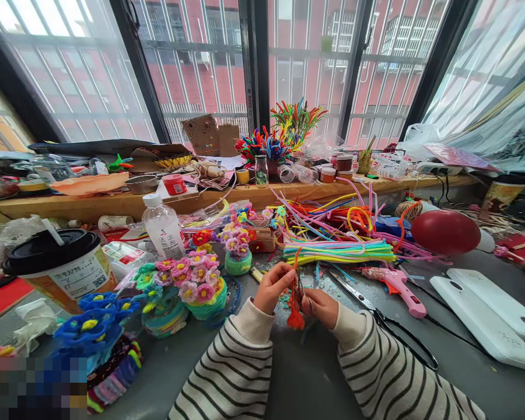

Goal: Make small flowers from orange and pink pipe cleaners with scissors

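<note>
My left hand and my right hand meet over the grey table, both in striped sleeves. Together they pinch a red pipe-cleaner piece that hangs down between them; a thin orange stem rises from it toward the left fingers. Both hands have their fingers closed on it. Just behind lies a flat bundle of green and yellow pipe cleaners.
Scissors and a pink glue gun lie to the right, beside two white boxes and a red balloon. Pipe-cleaner flower pots, a plastic bottle and a lidded cup crowd the left.
</note>
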Demonstrator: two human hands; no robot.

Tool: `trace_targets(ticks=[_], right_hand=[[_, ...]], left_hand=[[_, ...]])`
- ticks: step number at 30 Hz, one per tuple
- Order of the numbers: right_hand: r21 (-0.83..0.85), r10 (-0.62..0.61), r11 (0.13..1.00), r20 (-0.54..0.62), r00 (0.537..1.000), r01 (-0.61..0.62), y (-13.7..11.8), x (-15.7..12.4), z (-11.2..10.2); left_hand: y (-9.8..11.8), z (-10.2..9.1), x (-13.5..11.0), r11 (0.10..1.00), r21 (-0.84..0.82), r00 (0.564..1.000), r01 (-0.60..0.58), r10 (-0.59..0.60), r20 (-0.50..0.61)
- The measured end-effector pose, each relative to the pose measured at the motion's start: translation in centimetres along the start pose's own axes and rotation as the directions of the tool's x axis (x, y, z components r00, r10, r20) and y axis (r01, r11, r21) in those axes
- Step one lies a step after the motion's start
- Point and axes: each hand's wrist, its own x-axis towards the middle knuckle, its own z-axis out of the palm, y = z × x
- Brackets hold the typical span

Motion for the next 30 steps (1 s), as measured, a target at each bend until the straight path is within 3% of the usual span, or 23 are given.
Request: trace_targets(ticks=[11, 20, 30], right_hand=[[0.013, 0.032, 0.999, -0.093, 0.995, -0.031, 0.05, 0.09, 0.34], [-0.126, 0.049, 0.989, -0.191, 0.980, -0.074, -0.41, 0.22, 0.33], [-0.171, 0.019, 0.984, -0.133, 0.991, -0.042, -0.14, 0.28, 0.59]], left_hand=[[0.06, 0.15, 0.07, 1.000, -0.012, 0.999, 0.024, -0.024, 0.028], [0.01, 0.22, 0.15, 1.000, 0.027, 1.000, 0.002, -0.002, 0.006], [0.08, -0.04, 0.25, 0.995, 0.102, 0.999, -0.019, 0.024, -0.047]])
